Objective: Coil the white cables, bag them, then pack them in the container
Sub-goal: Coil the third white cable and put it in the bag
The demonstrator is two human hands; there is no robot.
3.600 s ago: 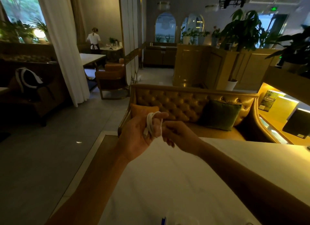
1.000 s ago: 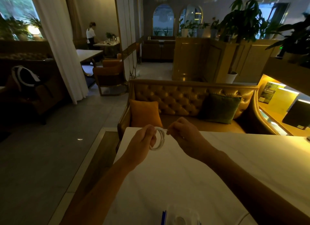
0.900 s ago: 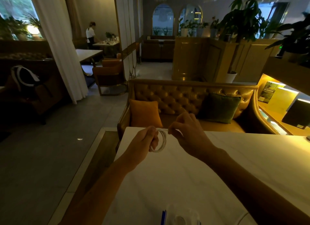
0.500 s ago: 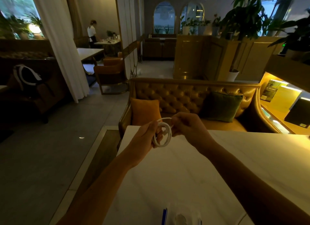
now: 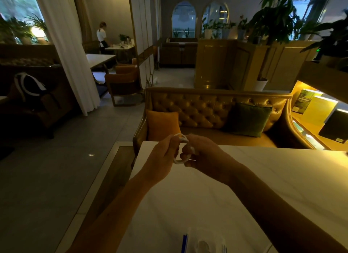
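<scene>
A white cable [image 5: 181,161] is wound into a small round coil, held up over the far left part of the white table [image 5: 273,177]. My left hand [image 5: 162,158] pinches the coil's left side. My right hand [image 5: 205,154] grips its right side, with fingers through and around the loop. A short thin end sticks out near my right fingers. At the bottom edge lies a clear plastic bag [image 5: 205,243] with a blue strip; what is in it is too blurred to tell.
A tufted gold sofa [image 5: 207,109] with an orange cushion [image 5: 162,124] and a green cushion [image 5: 248,118] stands just beyond the table's far edge. The table's left edge drops to a grey floor. A person stands far off at the back left.
Both hands rose a little and closed in on the coil. My right hand went from touching the loop's rim to gripping it, and the coil turned more face-on and tighter.
</scene>
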